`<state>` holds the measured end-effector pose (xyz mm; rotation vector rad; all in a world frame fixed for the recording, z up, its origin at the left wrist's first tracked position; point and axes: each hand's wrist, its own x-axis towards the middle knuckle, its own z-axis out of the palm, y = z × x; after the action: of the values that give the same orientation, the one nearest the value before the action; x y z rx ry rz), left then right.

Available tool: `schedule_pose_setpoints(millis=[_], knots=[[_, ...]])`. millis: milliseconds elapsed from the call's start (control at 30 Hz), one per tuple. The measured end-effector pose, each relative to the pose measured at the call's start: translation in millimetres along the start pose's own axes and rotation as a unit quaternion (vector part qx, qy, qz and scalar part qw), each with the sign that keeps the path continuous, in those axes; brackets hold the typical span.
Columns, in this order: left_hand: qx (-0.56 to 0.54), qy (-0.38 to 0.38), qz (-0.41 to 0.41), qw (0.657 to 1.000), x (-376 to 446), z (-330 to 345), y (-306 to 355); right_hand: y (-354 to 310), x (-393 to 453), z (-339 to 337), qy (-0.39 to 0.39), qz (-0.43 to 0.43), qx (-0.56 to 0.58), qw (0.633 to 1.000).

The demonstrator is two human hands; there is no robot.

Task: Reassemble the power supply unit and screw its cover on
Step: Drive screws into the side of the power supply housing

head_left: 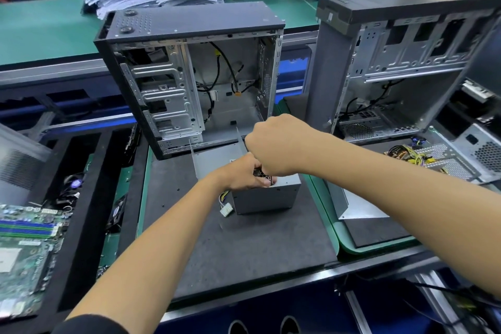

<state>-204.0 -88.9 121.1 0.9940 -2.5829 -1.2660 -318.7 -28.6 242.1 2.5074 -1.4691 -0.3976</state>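
The grey power supply unit (267,198) stands on the dark mat (244,247), with a bundle of coloured wires and a white connector (226,207) hanging at its left side. My left hand (241,175) grips the unit's top, where a dark fan grille (264,179) shows between the fingers. My right hand (279,144) is curled into a fist just above the same spot, and its fingertips and anything in them are hidden. A bent grey metal cover (217,154) lies open right behind the unit.
An open, gutted computer case (189,68) stands behind the mat, a second open case (401,62) at the right. Another power supply with loose wires (444,160) lies at the right. A motherboard (24,247) and small parts sit in black trays at the left.
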Motion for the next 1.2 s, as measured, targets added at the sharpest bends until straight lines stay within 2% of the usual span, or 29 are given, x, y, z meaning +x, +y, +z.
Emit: schedule_pose_setpoints(millis=[267, 400, 533, 633, 700, 767, 833, 933, 1067, 1200], knots=[[0.008, 0.013, 0.026, 1.000, -2, 1, 2, 2, 5, -1, -0.029, 0.036, 0.021, 0.999], [0.000, 0.023, 0.043, 0.999, 0, -1, -2, 20, 7, -1, -0.058, 0.063, 0.152, 0.985], [-0.007, 0.031, 0.042, 0.999, 4, 2, -3, 51, 11, -4, 0.003, 0.111, 0.308, 0.945], [-0.012, 0.061, 0.020, 0.998, 7, 6, -1, 63, 15, 0, 0.042, 0.126, 0.382, 0.915], [0.032, 0.082, -0.007, 0.996, 10, 5, 1, 65, 19, 7, 0.047, 0.135, 0.395, 0.908], [0.123, 0.085, -0.053, 0.987, 13, 1, 3, 62, 24, 14, 0.045, 0.140, 0.393, 0.908], [0.162, 0.044, -0.102, 0.981, 17, -5, 5, 59, 26, 18, 0.046, 0.145, 0.384, 0.911], [0.111, -0.052, -0.162, 0.979, 22, -13, 5, 56, 29, 21, 0.063, 0.147, 0.375, 0.913], [0.166, -0.114, -0.168, 0.965, 29, -16, 9, 57, 30, 22, 0.036, 0.135, 0.362, 0.922], [0.148, -0.146, -0.173, 0.963, 32, -18, 13, 60, 28, 26, 0.012, 0.130, 0.348, 0.928]])
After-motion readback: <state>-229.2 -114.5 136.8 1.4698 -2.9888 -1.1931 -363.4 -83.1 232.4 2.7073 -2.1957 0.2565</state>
